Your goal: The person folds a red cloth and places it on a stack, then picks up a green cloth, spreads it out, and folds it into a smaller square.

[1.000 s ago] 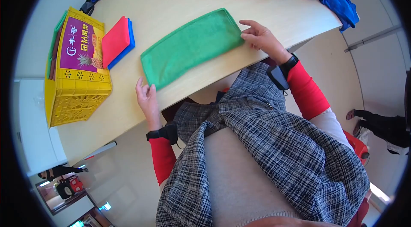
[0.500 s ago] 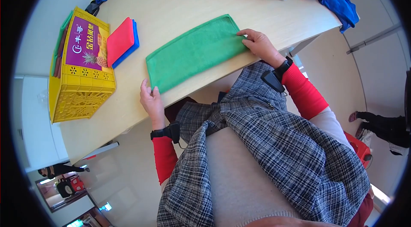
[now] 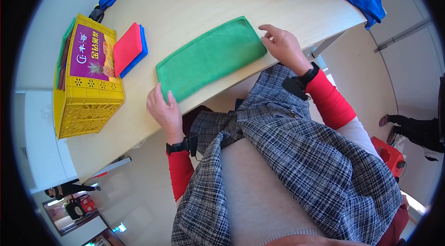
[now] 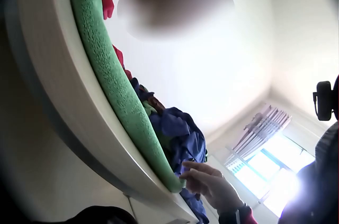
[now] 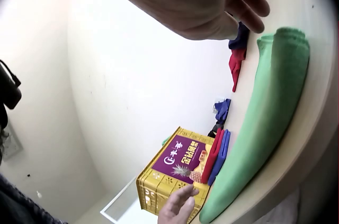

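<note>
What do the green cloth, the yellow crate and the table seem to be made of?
The green cloth looks like soft microfibre or terry: matte, with a fuzzy nap and a thick rounded edge in the wrist views. The yellow crate seems to be moulded plastic: slightly glossy, with a perforated lattice wall. The table looks like smooth, pale wood-grain laminate; whether it is real wood, I cannot tell.

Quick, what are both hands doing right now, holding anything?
Left hand: open, fingers flat on the green cloth corner.
Right hand: open, holding nothing, at the cloth's other end.
</note>
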